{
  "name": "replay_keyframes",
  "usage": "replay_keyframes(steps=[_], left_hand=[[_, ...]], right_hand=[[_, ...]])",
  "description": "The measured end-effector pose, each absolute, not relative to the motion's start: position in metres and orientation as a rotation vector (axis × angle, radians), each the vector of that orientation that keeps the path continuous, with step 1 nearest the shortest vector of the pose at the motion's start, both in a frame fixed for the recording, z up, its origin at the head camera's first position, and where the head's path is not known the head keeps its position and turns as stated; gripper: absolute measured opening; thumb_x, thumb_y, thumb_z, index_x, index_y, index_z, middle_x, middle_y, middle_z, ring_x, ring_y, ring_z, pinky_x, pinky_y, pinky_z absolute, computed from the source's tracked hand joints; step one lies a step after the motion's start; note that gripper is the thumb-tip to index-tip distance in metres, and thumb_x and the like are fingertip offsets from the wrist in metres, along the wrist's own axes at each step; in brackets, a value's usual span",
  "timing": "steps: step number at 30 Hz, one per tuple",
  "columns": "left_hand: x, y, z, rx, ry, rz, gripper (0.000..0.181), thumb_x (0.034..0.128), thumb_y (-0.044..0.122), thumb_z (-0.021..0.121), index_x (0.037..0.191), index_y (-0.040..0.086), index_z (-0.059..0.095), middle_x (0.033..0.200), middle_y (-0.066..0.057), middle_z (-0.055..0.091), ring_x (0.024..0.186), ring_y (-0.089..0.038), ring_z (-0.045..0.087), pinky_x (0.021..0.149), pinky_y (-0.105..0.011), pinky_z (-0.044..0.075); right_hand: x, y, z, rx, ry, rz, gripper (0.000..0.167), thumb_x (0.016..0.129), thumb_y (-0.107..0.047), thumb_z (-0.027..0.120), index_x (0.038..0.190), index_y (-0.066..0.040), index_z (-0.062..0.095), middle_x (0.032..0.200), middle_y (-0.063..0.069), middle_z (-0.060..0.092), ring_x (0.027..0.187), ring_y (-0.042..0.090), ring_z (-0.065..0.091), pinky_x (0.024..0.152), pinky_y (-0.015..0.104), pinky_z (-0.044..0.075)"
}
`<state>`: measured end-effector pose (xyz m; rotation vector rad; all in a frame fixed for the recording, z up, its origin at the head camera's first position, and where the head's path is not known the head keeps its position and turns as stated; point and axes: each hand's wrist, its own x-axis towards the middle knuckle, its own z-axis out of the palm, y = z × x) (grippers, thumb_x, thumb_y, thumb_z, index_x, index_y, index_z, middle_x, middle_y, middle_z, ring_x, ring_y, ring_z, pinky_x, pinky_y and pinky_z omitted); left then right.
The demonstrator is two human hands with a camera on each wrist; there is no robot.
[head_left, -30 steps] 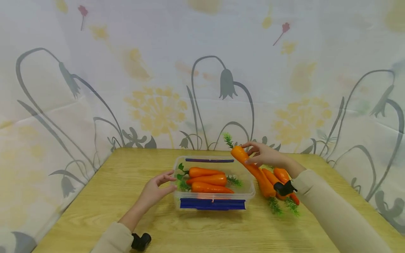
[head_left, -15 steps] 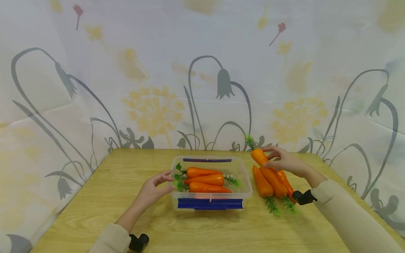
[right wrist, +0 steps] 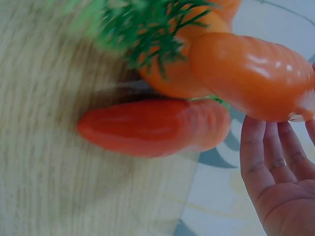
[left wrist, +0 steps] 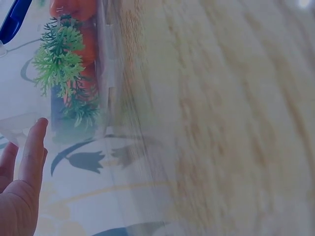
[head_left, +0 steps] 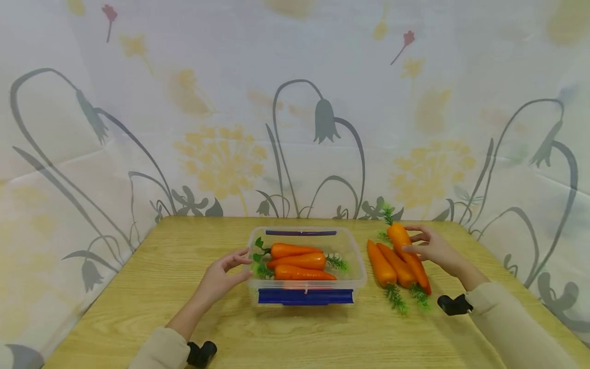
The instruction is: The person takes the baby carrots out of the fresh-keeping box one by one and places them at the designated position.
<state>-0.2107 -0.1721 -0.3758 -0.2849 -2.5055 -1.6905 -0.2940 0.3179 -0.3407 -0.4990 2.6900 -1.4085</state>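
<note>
In the head view my right hand point(head_left: 435, 250) holds a carrot point(head_left: 399, 237) by its thick top, leaves pointing away, above the carrots on the right. The right wrist view shows the fingers of my right hand point(right wrist: 280, 167) against the underside of the held carrot point(right wrist: 251, 73), with a redder carrot point(right wrist: 152, 127) beside it. My left hand point(head_left: 221, 279) has its fingers spread at the left side of a clear box point(head_left: 358, 266) with several carrots point(head_left: 299, 261) inside. In the left wrist view, the left hand point(left wrist: 24, 182) is near the box's wall.
Several carrots point(head_left: 381, 265) lie on the wooden table point(head_left: 184, 256) to the right of the box, leaves toward the front. A blue latch flap point(head_left: 306, 296) hangs on the box's front. Behind the table is a flower-printed cloth point(head_left: 230, 102).
My right hand has moved right, away from the box, taking the held carrot with it over the pile and lower. The left hand has stayed by the box.
</note>
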Motion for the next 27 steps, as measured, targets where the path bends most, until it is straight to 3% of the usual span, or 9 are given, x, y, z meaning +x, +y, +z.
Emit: replay_keyframes(steps=[10,19,27], left_hand=[[-0.211,-0.171,-0.377,-0.268,-2.500,-1.707,0.023,0.0847,0.013,0.069,0.105,0.003,0.066,0.139,-0.003,0.046,0.126,-0.030,0.041,0.097,-0.050,0.038],[-0.211,-0.171,-0.377,-0.271,-2.498,-1.715,0.024,0.0844,0.014,0.069,0.105,0.003,0.066,0.139,-0.003,0.046,0.126,-0.030,0.042,0.096,-0.049,0.039],[-0.210,-0.173,-0.378,-0.271,-2.502,-1.708,0.027,0.0841,0.018,0.070,0.106,0.002,0.066,0.140,-0.002,0.045,0.126,-0.030,0.041,0.097,-0.050,0.038]], right_hand=[[-0.295,0.344,-0.356,-0.379,2.719,-1.445,0.068,0.091,-0.021,0.062,0.141,0.006,0.025,0.122,0.035,0.041,0.096,0.033,0.058,0.075,0.043,0.052],[-0.300,0.359,-0.367,-0.317,2.712,-1.411,0.070,0.092,-0.021,0.060,0.139,0.012,0.020,0.125,0.041,0.036,0.101,0.042,0.054,0.077,0.046,0.051],[-0.307,0.363,-0.378,-0.271,2.695,-1.375,0.073,0.091,-0.022,0.061,0.138,0.015,0.019,0.124,0.044,0.037,0.098,0.039,0.057,0.077,0.044,0.052]])
